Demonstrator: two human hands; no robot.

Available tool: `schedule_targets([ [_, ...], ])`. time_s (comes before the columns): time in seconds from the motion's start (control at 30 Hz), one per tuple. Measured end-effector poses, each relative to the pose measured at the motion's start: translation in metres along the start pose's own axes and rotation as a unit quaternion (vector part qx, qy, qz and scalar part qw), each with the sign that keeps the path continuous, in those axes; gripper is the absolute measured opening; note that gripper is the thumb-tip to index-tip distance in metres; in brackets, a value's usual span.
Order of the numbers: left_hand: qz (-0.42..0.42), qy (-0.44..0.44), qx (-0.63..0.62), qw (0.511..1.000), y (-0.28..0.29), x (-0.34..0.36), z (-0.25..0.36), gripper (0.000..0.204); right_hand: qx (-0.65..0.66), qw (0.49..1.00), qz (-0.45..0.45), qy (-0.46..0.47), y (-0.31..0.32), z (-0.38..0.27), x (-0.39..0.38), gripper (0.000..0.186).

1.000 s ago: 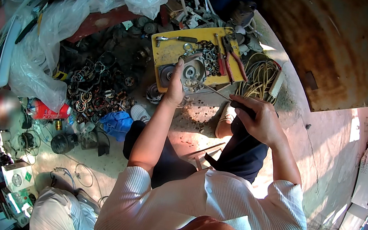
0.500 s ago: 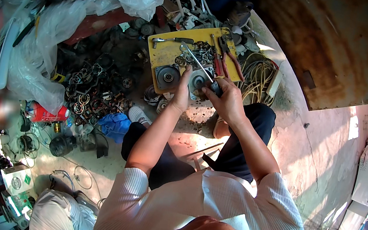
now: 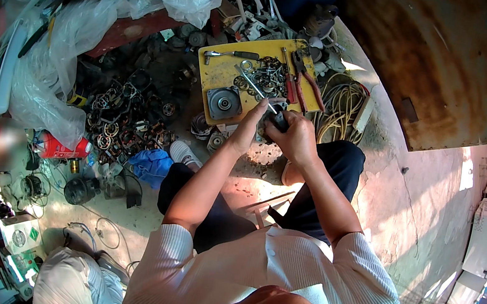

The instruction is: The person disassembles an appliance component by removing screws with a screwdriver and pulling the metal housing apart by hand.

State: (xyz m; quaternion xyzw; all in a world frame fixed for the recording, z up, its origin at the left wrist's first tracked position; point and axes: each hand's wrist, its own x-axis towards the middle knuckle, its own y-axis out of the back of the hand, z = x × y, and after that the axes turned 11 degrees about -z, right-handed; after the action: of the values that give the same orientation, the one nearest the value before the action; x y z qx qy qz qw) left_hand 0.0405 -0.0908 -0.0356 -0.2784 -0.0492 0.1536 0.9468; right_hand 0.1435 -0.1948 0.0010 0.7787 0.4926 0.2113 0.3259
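Note:
My right hand [image 3: 299, 138] is closed around the dark handle of a screwdriver [image 3: 253, 85], whose bright shaft points up and left over the tray. Close beside it is my left hand [image 3: 249, 129], its fingers reaching toward the handle. What lies under those fingers is mostly hidden. A square metal end cover [image 3: 223, 103] with a round bearing seat rests on the yellow tray [image 3: 214, 72], left of my hands. Loose rings and small metal parts [image 3: 269, 75] are heaped farther up the tray.
A ratchet wrench [image 3: 233, 55], a red-handled screwdriver [image 3: 288, 74] and red-handled pliers [image 3: 307, 83] lie on the tray. Coiled cable [image 3: 341, 107] sits to its right. Dark scrap parts [image 3: 117, 114] and a blue cloth [image 3: 152, 166] cover ground at left. A rusty sheet [image 3: 440, 55] stands upper right.
My two hands have come closer together, and the screwdriver's handle has shifted slightly left and down. A second end cover beside my left hand has gone out of sight behind the hands.

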Motion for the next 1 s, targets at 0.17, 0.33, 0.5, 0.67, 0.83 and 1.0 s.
schedule_targets([
  [0.17,0.059,-0.012,-0.074,0.995,0.012,-0.003,-0.001,0.058,0.092,0.995,0.009,-0.037,0.001,0.001,0.009,0.027],
  [0.33,0.096,-0.057,-0.155,0.982,0.034,-0.002,0.003,0.058,0.025,0.998,0.051,0.004,0.003,0.057,0.080,0.035],
  [0.5,0.039,-0.071,-0.143,0.986,0.030,-0.003,0.012,0.065,-0.007,0.995,-0.039,-0.093,0.002,0.065,0.114,0.044],
  [0.67,0.011,-0.018,-0.148,0.989,0.031,-0.010,0.007,0.073,0.020,0.999,-0.014,-0.024,0.013,0.062,0.078,0.044],
  [0.83,0.020,0.055,-0.125,0.990,0.039,-0.023,-0.038,0.070,0.241,0.952,-0.157,-0.104,0.055,0.079,-0.007,0.028],
  [1.0,0.027,0.080,-0.177,0.981,0.025,-0.040,-0.071,0.068,0.186,0.908,-0.333,-0.176,0.100,0.090,-0.093,0.031],
])
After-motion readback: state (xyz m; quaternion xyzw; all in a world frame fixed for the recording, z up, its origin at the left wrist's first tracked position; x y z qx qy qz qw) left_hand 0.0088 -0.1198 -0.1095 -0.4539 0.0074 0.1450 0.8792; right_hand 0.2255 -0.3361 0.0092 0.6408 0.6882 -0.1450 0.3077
